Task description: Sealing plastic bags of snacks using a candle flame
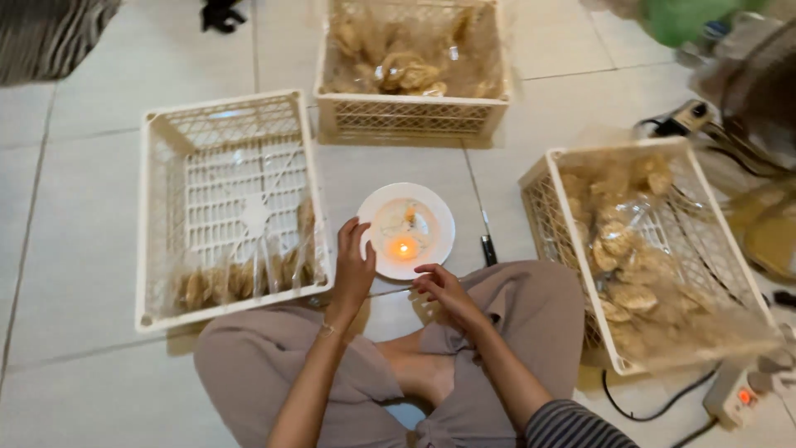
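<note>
Left hand [352, 265] and right hand [444, 290], fingers pinched, hold a thin clear plastic bag edge [390, 291] between them, just near side of the white plate [435, 207] bearing a lit candle [404, 247].

Single head-worn view, looking steeply down at tiled floor [83, 249] from seated height; close over crossed legs [332, 373], crates [224, 207] ringing frame edges.

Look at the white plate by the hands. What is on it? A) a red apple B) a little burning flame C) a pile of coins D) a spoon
B: a small orange flame glows on the white plate, between the left hand and the right hand.
</note>
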